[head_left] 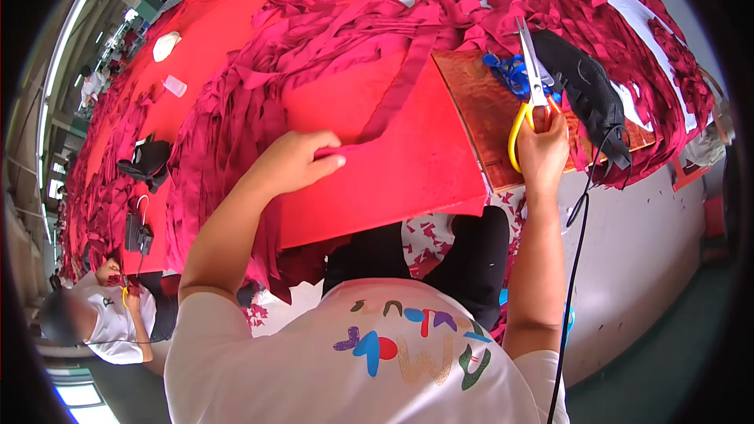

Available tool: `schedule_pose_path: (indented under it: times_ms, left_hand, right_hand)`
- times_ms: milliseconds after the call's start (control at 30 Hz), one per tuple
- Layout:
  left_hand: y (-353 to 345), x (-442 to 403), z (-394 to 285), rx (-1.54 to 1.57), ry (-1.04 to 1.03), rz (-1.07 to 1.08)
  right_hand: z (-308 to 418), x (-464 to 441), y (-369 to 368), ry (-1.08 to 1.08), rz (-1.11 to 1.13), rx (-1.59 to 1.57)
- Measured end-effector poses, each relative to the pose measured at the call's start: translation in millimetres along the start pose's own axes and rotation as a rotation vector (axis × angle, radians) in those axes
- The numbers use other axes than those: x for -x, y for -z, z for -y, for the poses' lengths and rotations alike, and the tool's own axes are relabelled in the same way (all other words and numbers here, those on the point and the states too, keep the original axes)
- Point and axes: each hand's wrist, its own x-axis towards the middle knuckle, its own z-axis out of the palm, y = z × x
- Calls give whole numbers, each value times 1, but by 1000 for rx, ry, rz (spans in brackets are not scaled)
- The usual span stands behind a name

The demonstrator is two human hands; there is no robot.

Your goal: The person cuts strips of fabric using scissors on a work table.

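Note:
My left hand [302, 161] is closed at the near end of a dark red fabric strip [397, 94], pinching it between thumb and fingers. The strip slants away over the red table surface [369, 180] to a heap of similar strips [338, 23]. In my right hand [546, 149] are scissors [536, 71] with yellow handles. Their blades point away from me and stand slightly apart at the tips. Just beyond the right hand lie a tangle of blue ribbon [510, 72] and a black item with a cable [581, 71].
A brown board [467, 106] lies under the scissors. To the left are a black bag [147, 161], a small clear container [174, 86] and a white round item [166, 46]. A co-worker [118, 310] sits at lower left with yellow-handled scissors. Red scraps [428, 239] litter the floor.

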Motion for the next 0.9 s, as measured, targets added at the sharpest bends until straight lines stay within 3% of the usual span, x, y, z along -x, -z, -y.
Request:
schedule_pose_path:
  times_ms: [67,133,200,267,367,433,467,567,633,667,733,800,867,900]
  left_hand:
    - [5,45,8,-291,30,240]
    - [14,81,-1,-260,217,294]
    - [22,99,-11,-238,324,311]
    - [27,108,-10,-310,162,114]
    - [15,49,-42,-304,58,-235]
    - [-13,-19,-34,14,-96,-348]
    - [-22,-51,-45,93,-42,-313]
    - [-62,-136,-25,-185,-35,-401]
    - [-73,-163,-23,-348,180,-294]
    - [-73,-168,-20,-345,170,-295]
    - [-63,-167,-11,-195,181,-154]
    - [-62,-156,-7,-156,202,-206]
    - [-61,-138,-6,643,172,-137]
    - [-49,-116,-23,1003,204,35]
  right_hand:
    - [-3,-1,-2,-5,23,41]
    - [-6,-1,-3,28,16,5]
    - [-6,-2,-4,13,33,43]
    - [-1,-2,-1,-25,51,81]
    - [-4,-2,-3,0,7,61]
    - [-7,-3,-4,6,-12,52]
    - [-9,-3,-5,6,-28,43]
    - [-2,-1,2,-17,-9,17]
    - [1,0,4,-18,-26,-5]
    - [1,-1,4,-69,7,-55]
    - [1,-2,5,-78,-13,-116]
    - [0,-1,5,-27,-17,16]
    - [-7,-3,2,-26,-1,-78]
    - [-8,-4,2,-36,12,-101]
